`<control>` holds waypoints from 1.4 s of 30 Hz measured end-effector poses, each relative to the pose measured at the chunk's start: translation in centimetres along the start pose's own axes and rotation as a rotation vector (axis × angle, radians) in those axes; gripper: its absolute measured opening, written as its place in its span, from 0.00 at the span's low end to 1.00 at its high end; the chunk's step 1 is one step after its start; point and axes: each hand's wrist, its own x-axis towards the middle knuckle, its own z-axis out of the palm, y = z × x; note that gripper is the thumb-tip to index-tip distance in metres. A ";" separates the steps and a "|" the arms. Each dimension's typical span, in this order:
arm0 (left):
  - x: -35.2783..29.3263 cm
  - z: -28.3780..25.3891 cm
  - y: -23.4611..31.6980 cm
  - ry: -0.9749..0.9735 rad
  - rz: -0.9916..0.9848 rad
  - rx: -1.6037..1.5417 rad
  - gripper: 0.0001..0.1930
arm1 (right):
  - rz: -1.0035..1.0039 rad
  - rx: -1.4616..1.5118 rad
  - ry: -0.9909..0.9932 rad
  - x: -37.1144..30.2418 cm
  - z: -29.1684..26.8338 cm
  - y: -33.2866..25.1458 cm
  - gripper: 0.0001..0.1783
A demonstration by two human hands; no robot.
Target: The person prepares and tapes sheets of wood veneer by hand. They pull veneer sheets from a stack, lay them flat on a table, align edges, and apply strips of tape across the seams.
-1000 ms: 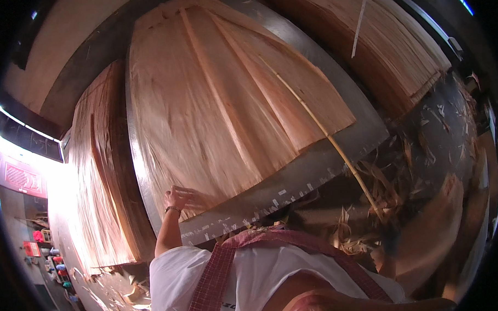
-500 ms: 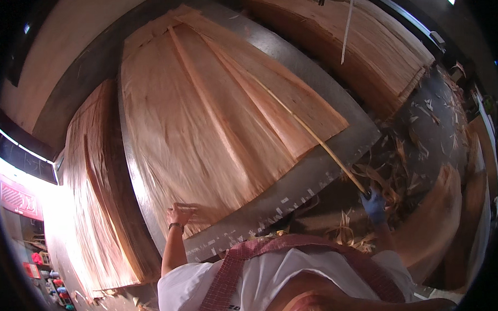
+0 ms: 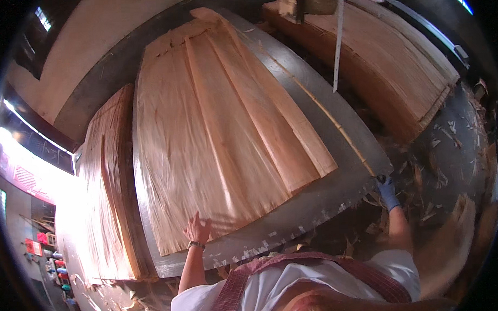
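Observation:
A large, thin sheet of wood veneer [image 3: 177, 130], with long ridges running lengthwise, lies on a grey metal-topped table [image 3: 353, 163]. My left hand [image 3: 197, 230] is bare, with a band at the wrist. Its fingers are spread on the sheet near the close left edge. In a blue glove, my right hand [image 3: 388, 194] grips the dark end of a long bamboo stick [image 3: 342, 131] at the table's near right corner. The stick slants away to the far side, over the bare strip of table beside the sheet's right edge.
To the left stands a tall stack of veneer [image 3: 111, 204]; another stack [image 3: 377, 58] is at the far right. A thin white strip [image 3: 339, 42] hangs near the right stack. Veneer scraps [image 3: 420, 177] litter the floor at right, near a curled veneer piece [image 3: 455, 247].
The bamboo stick has moved from over the sheet to beyond its right edge, my gloved hand going outward with it. The sheet's right side sits further in. The view has shifted slightly.

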 end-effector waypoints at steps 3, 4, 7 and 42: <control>-0.3 -0.1 2.1 -0.098 -0.038 0.038 0.32 | 0.164 0.217 -0.109 4.8 -0.2 6.0 0.26; 0.2 0.5 2.5 -0.093 -0.023 0.013 0.32 | 0.265 0.299 -0.179 6.3 -1.2 7.2 0.27; -2.2 -1.2 -0.3 -0.098 -0.085 0.103 0.32 | 0.218 0.239 -0.191 5.2 1.9 4.0 0.29; -1.5 7.8 -17.7 0.241 -0.723 -1.886 0.17 | 0.010 -0.263 -0.142 9.6 6.8 -17.8 0.22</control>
